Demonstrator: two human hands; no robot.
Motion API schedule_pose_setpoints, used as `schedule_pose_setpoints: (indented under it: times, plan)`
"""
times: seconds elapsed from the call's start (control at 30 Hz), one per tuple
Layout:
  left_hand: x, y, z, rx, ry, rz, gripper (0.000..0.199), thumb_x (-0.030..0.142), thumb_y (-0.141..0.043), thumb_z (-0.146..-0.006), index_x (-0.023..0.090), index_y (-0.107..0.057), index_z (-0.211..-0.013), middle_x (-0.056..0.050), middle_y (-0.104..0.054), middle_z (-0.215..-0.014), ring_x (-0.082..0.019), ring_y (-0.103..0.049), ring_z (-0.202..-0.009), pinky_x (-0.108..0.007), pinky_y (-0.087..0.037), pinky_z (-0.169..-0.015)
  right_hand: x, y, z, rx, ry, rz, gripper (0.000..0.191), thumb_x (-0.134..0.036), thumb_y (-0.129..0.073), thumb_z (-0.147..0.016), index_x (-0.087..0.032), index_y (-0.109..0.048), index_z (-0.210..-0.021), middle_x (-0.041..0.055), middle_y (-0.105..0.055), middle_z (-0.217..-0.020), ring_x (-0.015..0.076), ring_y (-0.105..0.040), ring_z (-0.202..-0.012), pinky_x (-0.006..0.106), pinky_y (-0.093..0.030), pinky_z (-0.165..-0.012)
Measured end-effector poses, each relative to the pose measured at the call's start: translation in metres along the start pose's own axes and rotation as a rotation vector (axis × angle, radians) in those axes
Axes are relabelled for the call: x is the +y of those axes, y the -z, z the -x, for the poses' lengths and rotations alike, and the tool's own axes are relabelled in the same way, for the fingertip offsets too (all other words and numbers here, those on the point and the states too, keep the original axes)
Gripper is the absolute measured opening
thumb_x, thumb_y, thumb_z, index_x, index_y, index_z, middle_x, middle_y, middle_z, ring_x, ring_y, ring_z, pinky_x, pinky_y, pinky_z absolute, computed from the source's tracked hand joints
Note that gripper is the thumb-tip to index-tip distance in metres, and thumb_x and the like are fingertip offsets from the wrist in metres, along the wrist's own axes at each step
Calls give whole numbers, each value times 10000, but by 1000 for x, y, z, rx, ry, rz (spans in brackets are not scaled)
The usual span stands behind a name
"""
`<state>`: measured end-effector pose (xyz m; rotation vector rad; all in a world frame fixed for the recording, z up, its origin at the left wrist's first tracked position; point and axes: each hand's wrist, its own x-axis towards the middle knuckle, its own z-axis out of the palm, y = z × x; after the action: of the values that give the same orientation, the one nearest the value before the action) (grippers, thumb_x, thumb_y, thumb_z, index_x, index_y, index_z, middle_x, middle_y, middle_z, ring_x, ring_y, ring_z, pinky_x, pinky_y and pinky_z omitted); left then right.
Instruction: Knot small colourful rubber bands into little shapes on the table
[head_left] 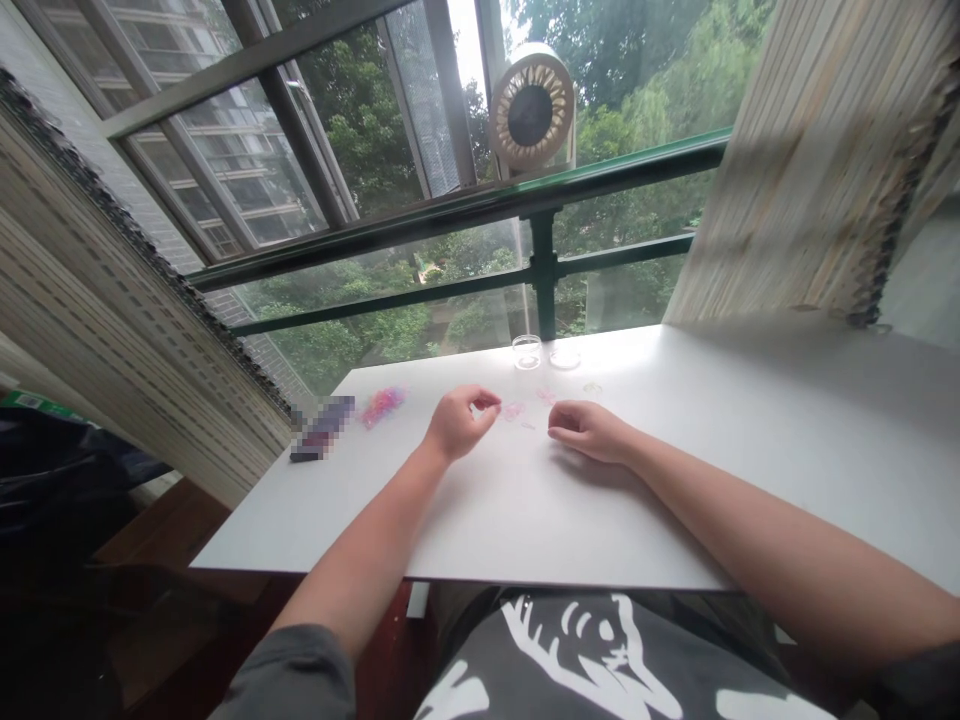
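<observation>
Over the middle of the white table, my left hand (463, 422) is closed in a pinch, thumb and forefinger tips together; anything between them is too small to make out. My right hand (589, 432) rests at the table with its fingers curled in towards the thumb, and what they may hold is hidden. Between the hands lie a faint pink see-through piece (513, 411), a second pink piece (546, 396) and a small clear sliver (528, 426). A pale greenish piece (592, 388) lies just beyond my right hand.
Near the window edge stand a clear round container (527, 353) and a shallow clear dish (565, 358). To the left are a pile of pink and purple bits (382, 406) and a blurred-out dark object (322, 428). A round fan (531, 112) stands by the green railing (465, 215).
</observation>
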<state>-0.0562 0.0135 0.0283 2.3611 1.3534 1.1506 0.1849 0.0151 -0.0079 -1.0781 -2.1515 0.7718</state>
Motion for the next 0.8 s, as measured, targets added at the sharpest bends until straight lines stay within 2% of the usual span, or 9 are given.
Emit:
schedule_pose_setpoints:
  times: [0.1,0.2,0.3,0.5,0.8]
  plan:
    - [17,-21,-8,-90,-36,12,115,244,-584,-746,199,-673,-803,-6,-683,-778,-130,-604,-718,-245,-465,-675,0,-1,-1,13,29,-33,140,-303,-536,-750,-165,-553,-747,-28,-483,-596,106,-425,-553,236,-344,-542]
    - [28,-42,-13,-59,-16,51,111,230,-582,-748,200,-670,-808,-8,-686,-782,-129,-607,-705,-251,-478,-690,1,-2,-1,33,38,-56,127,-288,-527,-753,-165,-535,-724,-31,-478,-591,104,-423,-550,233,-341,-538]
    - [32,-55,-11,-7,-16,79,114,220,-576,-753,203,-663,-824,-18,-683,-807,-135,-606,-712,-262,-487,-693,2,-4,-2,40,42,-62,137,-281,-518,-751,-167,-507,-677,-26,-488,-596,104,-429,-556,234,-343,-543]
    - [24,-55,-2,15,-7,72,105,225,-579,-756,200,-657,-822,-31,-672,-809,-151,-593,-734,-283,-487,-696,0,-4,-1,37,36,-68,144,-293,-526,-748,-162,-535,-691,-19,-511,-606,103,-426,-556,235,-335,-542]
    - [21,-57,3,-54,-6,47,134,241,-576,-765,219,-690,-831,-17,-699,-822,-150,-619,-749,-266,-480,-679,-3,-3,1,41,35,-81,139,-280,-517,-752,-157,-531,-688,-25,-496,-595,98,-419,-551,232,-334,-548]
